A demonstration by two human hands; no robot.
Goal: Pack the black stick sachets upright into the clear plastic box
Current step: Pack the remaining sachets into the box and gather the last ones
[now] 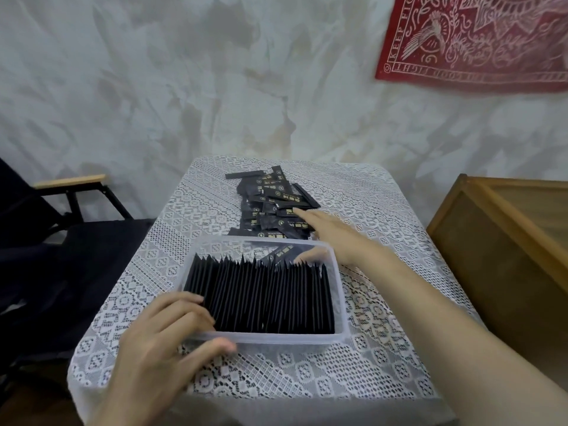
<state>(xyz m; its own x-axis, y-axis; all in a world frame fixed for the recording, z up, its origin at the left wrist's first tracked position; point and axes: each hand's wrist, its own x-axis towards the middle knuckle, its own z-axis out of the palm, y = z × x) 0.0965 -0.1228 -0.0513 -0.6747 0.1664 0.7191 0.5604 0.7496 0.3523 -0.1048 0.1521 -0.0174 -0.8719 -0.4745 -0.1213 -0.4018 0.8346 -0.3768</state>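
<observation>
The clear plastic box [339,290] sits in the middle of the lace-covered table, packed with a long row of upright black stick sachets [261,296]. My left hand [166,336] grips the box's near left corner, fingers curled inside against the sachets and thumb outside on the near wall. Behind the box lies a loose pile of black sachets [270,201] with gold print. My right hand [329,232] reaches over the box's far right corner to that pile, its fingers stretched flat and touching the pile's near right edge. It holds nothing that I can see.
The small table [384,348] wears a white lace cloth. A dark folding chair [61,241] stands to the left and a wooden cabinet [507,241] to the right. A pale wall with a red cloth hanging [476,41] is behind.
</observation>
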